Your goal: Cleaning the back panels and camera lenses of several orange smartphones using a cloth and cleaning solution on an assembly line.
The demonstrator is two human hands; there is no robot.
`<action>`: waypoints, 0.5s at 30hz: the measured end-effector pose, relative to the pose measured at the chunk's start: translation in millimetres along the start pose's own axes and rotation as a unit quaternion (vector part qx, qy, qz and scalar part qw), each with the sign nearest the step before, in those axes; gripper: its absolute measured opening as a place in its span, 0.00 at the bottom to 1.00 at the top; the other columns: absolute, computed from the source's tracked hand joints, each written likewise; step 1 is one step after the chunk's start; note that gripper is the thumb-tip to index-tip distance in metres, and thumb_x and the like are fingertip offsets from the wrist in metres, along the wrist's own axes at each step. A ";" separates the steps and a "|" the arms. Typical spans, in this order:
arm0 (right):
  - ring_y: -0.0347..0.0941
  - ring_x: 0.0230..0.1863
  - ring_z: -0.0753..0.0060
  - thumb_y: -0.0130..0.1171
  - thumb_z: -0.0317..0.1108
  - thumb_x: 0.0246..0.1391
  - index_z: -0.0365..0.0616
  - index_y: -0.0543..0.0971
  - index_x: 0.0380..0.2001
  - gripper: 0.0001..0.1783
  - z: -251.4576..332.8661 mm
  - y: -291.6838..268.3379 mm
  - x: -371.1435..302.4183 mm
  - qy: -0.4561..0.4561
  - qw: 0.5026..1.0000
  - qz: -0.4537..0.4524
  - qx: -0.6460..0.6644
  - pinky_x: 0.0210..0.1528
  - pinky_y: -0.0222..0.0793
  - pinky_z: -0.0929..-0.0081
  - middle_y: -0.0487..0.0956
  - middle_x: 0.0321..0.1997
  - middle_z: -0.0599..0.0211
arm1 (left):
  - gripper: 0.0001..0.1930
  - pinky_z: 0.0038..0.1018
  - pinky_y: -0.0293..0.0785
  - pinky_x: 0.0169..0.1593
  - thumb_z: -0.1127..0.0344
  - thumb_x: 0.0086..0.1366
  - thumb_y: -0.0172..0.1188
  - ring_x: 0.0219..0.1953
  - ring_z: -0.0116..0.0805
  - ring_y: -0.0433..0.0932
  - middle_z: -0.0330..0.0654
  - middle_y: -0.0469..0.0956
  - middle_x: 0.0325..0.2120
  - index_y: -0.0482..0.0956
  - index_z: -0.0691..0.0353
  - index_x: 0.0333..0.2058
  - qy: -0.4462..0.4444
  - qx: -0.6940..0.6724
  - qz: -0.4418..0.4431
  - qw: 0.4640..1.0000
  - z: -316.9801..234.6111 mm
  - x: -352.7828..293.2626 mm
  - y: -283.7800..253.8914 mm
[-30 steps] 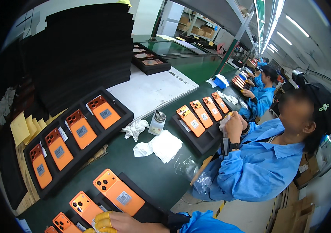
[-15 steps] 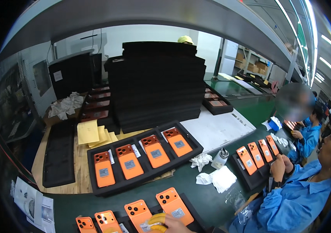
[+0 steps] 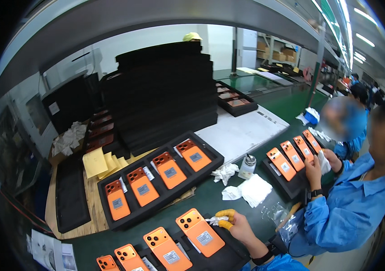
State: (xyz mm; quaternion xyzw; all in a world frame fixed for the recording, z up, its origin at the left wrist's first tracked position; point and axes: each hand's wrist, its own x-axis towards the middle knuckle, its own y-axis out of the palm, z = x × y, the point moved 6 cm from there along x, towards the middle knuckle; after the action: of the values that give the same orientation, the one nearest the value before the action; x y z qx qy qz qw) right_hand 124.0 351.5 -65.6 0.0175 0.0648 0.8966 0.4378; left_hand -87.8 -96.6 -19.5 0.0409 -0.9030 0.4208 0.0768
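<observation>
My right hand (image 3: 242, 230), with yellow finger cots on its fingertips, pinches a crumpled white wipe (image 3: 217, 220). It is just right of the upper edge of the nearest orange phone (image 3: 201, 235). That phone lies camera side up, with a pale label on its back, in a black foam tray (image 3: 230, 255) at the lower edge. Several like phones stand in a row to its left, including a second phone (image 3: 167, 250) and a partly cut-off one (image 3: 106, 262). My left hand is out of view.
Beyond lies another black tray (image 3: 210, 158) of orange phones. Crumpled wipes (image 3: 256, 189) and a pump bottle (image 3: 248, 167) are on the green bench. Tall black stacked trays (image 3: 161, 99) rise behind. At right a co-worker in a blue jacket (image 3: 341, 212) handles phones in another tray (image 3: 291, 185).
My right hand has moved up and right, from over the second phone to beside the nearest one, wipe in its fingers. The view has shifted. The co-worker now holds a white cloth.
</observation>
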 end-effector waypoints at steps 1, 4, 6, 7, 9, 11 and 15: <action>0.73 0.45 0.74 0.56 0.20 0.53 0.36 0.74 0.44 0.13 -5.0 -2.4 0.3 0.000 1.000 -0.010 0.008 0.48 0.69 0.81 0.77 0.43 0.63 | 0.23 0.32 0.69 0.51 0.62 0.62 0.58 0.48 0.46 0.75 0.57 0.75 0.45 0.69 0.70 0.51 0.012 0.004 0.003 1.000 -8.1 -0.5 1.0; 0.73 0.45 0.76 0.57 0.21 0.53 0.36 0.73 0.46 0.15 -18.4 -0.1 -1.1 0.032 0.997 -0.007 0.068 0.49 0.68 0.82 0.77 0.45 0.62 | 0.25 0.32 0.69 0.52 0.59 0.62 0.58 0.48 0.47 0.75 0.56 0.75 0.46 0.68 0.69 0.52 -0.016 0.033 0.009 0.999 -7.9 0.7 1.6; 0.73 0.45 0.76 0.58 0.22 0.53 0.36 0.73 0.46 0.16 -20.6 2.3 -3.7 0.052 0.995 0.003 0.083 0.49 0.68 0.82 0.77 0.45 0.63 | 0.26 0.32 0.69 0.52 0.58 0.62 0.59 0.48 0.47 0.74 0.56 0.75 0.46 0.68 0.68 0.53 0.015 0.027 0.014 0.999 -4.0 0.4 4.1; 0.73 0.45 0.76 0.58 0.22 0.53 0.36 0.73 0.46 0.16 -20.6 2.6 -4.5 0.050 0.995 0.000 0.090 0.49 0.68 0.82 0.77 0.45 0.63 | 0.26 0.32 0.68 0.52 0.57 0.61 0.59 0.49 0.47 0.74 0.55 0.74 0.47 0.68 0.68 0.53 -0.001 0.038 0.024 0.999 -0.1 1.3 4.5; 0.73 0.47 0.75 0.57 0.20 0.53 0.35 0.72 0.46 0.15 -20.9 5.1 -6.1 0.057 0.995 0.017 0.083 0.51 0.68 0.80 0.76 0.46 0.62 | 0.27 0.32 0.68 0.52 0.57 0.61 0.60 0.49 0.47 0.74 0.55 0.74 0.47 0.67 0.68 0.53 0.013 0.050 0.023 0.998 -2.5 0.7 5.0; 0.72 0.47 0.75 0.56 0.20 0.53 0.35 0.72 0.46 0.15 -15.5 8.9 -7.5 0.072 0.994 0.028 0.079 0.51 0.68 0.80 0.76 0.46 0.63 | 0.28 0.33 0.67 0.53 0.57 0.60 0.61 0.49 0.47 0.73 0.55 0.74 0.47 0.67 0.68 0.53 0.024 0.060 0.021 0.998 -5.6 -0.5 5.8; 0.72 0.47 0.76 0.56 0.21 0.53 0.35 0.72 0.46 0.15 -13.4 11.6 -8.2 0.092 0.991 0.045 0.082 0.51 0.68 0.80 0.76 0.46 0.63 | 0.29 0.33 0.67 0.53 0.57 0.59 0.61 0.50 0.48 0.73 0.55 0.73 0.48 0.66 0.67 0.54 0.007 0.058 0.019 0.998 -10.8 -2.4 7.0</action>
State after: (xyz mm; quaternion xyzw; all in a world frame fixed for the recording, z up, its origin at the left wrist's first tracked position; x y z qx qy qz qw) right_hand 118.9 336.6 -77.2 -0.0265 0.1777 0.9048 0.3860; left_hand -85.3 -83.8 -18.3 0.0249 -0.8769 0.4745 0.0720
